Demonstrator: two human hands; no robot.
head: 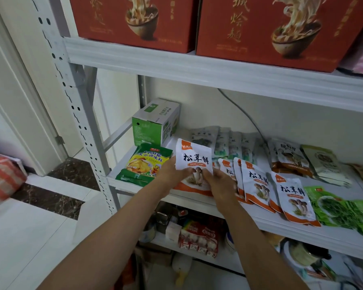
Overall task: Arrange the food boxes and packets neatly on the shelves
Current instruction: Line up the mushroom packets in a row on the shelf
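Both hands are on 1 white and orange mushroom packet (pixel 194 160). My left hand (pixel 171 170) pinches its left edge and my right hand (pixel 220 183) pinches the lower front with the thumb, so both are gripping it. It's tipped up over the front left part of the middle shelf (pixel 281 225), top end leaning toward the wall. I can't tell if a 2nd packet is tucked under it.

What could go wrong, imo:

- Both grips sit low on the packet and the top half is unsupported. These glossy bags look slippery, so if 1 hand lets go early it could flop or slide off the front rim onto the clutter below.
- At 3 o'clock from the packet is a row of matching packets (pixel 258 185), overlapped like fallen dominoes, and the front ones seem to poke over the rim. My right wrist is just beside them, so a careless swing could shove a few off.
- At 9 o'clock the yellow-green seasoning packet (pixel 144 164) lies touching my left hand and close to the edge, so it's easy to bump.
- At 11 o'clock the green box (pixel 155 122) takes the back corner, so there's little room to push deeper.
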